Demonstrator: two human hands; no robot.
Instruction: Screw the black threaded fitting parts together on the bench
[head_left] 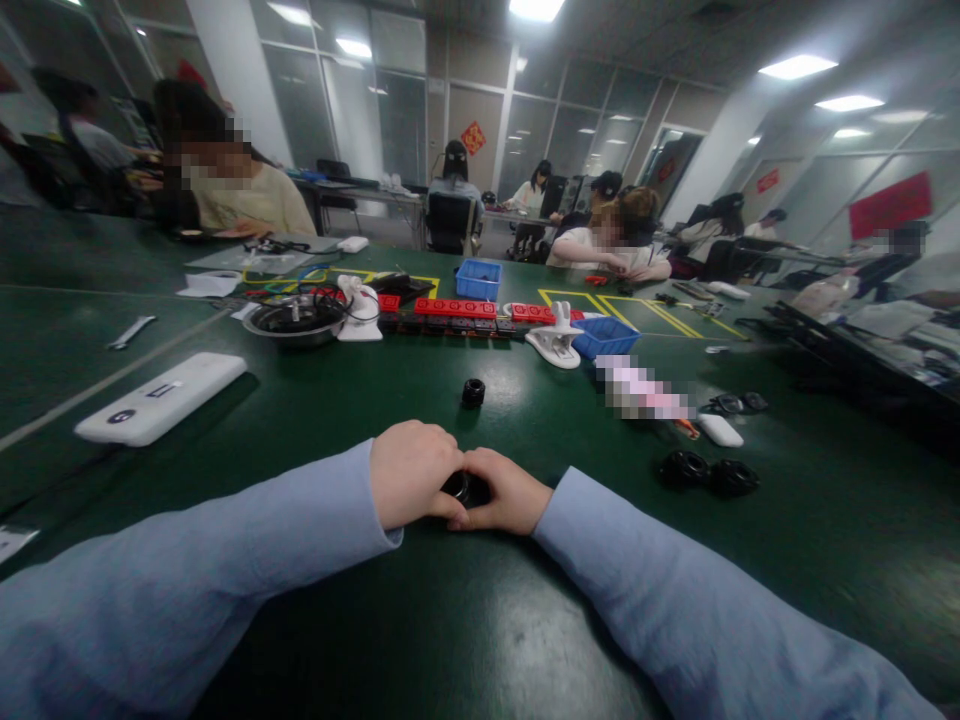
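My left hand (412, 485) and my right hand (502, 495) meet on the green table (480, 620), both curled round a small black round part (461, 488). Only a sliver of that part shows between the fingers. Both forearms wear light blue sleeves. A second small black ring-shaped part (473, 392) sits alone on the table a little beyond my hands.
A white flat case (161, 397) lies left, two black round parts (709, 472) and a white piece (720, 430) right. Farther off stand a metal bowl (296, 322), red blocks (456, 308), blue bins (478, 279) and white clamps (556, 345). Several people sit across the table.
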